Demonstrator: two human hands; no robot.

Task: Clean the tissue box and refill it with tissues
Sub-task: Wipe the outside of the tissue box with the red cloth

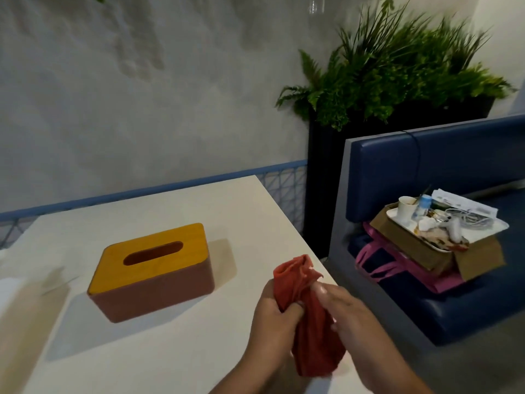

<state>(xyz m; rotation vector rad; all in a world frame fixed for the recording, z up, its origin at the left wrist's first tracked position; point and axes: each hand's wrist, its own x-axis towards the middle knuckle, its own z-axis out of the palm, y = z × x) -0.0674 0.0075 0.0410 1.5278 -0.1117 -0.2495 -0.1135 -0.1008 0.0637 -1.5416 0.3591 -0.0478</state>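
A tissue box (150, 271) with a reddish-brown body and a yellow wooden lid stands on the white table (170, 211); its oval slot shows no tissue. To its right, near the table's right edge, a bunched red cloth (309, 322) hangs between both hands. My left hand (270, 322) grips the cloth's upper part with curled fingers. My right hand (349, 314) pinches the cloth from the right side. Both hands are apart from the box.
A blurred white object (8, 291) lies at the table's left edge. Right of the table, a blue bench (443, 172) carries a tray of used cups and rubbish (443, 223) on a cardboard box and a pink bag. A planter of ferns (397, 69) stands behind.
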